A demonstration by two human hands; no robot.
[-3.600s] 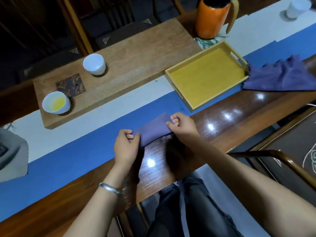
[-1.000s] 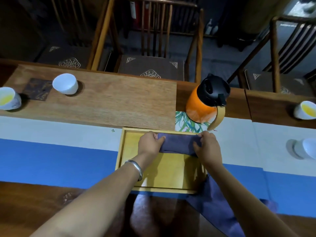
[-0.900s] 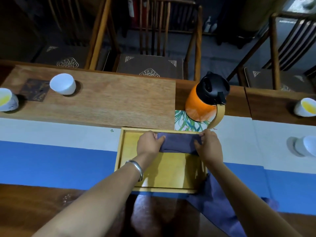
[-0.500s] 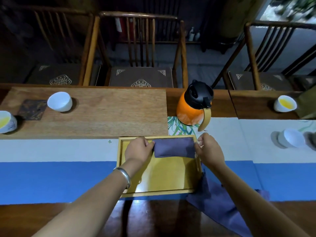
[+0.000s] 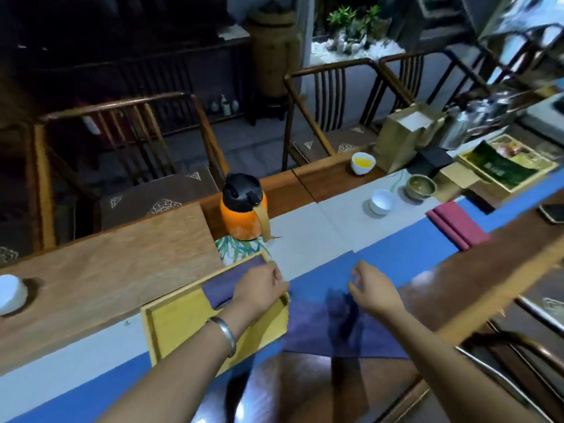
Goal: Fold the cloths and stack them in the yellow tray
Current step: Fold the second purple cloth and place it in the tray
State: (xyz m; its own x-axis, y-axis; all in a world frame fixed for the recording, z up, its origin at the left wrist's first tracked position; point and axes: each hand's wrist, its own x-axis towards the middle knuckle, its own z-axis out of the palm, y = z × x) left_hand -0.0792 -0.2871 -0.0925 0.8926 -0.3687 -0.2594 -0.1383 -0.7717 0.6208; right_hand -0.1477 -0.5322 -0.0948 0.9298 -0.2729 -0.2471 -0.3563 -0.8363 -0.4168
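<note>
Reach with right hand (image 5: 370, 290) (loosely curled, empty) to unfolded purple cloth (image 5: 320, 325) lying at 3 o'clock of yellow tray (image 5: 171, 319), pinch two corners squarely, left hand (image 5: 259, 288) resting empty over folded cloth (image 5: 225, 282) in tray's far end.

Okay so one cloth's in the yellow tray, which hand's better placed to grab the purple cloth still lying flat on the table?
Probably the right hand: it hovers open directly over the unfolded purple cloth. The left hand is over the yellow tray, beside the folded cloth.
</note>
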